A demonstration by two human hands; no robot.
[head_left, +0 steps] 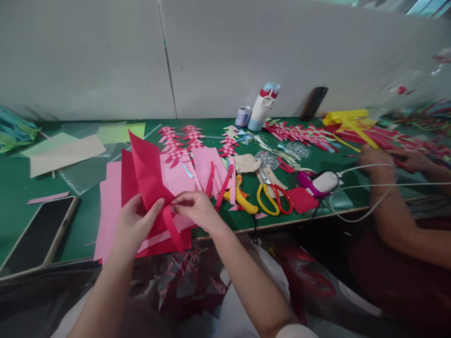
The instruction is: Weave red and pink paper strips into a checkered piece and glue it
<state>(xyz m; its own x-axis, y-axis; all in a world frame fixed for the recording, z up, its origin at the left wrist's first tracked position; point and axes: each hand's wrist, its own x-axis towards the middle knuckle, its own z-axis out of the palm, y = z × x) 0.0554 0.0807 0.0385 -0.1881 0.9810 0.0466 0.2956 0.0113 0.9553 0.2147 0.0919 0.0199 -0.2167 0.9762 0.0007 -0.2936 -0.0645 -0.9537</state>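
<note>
My left hand [139,223] grips a red paper sheet [146,169] that stands up, thumb in front and fingers behind. At the sheet's lower right, my right hand [195,209] pinches a narrow red paper strip [173,231], whose free end hangs down. Whether the strip is still joined to the sheet I cannot tell. Under both hands lies a stack of pink paper sheets [107,211], with red paper below it. Loose pink and red strips [221,188] lie just right of my right hand. Yellow-and-red-handled scissors [269,197] rest further right, beside a yellow-handled tool [243,199].
Woven red-and-pink paper pieces [172,143] lie behind the stack. A white bottle [262,108] and a can [243,116] stand by the wall. A phone [38,234] lies at left. To the right, a co-worker's hands [378,162] hold yellow strips near a white cable [369,185].
</note>
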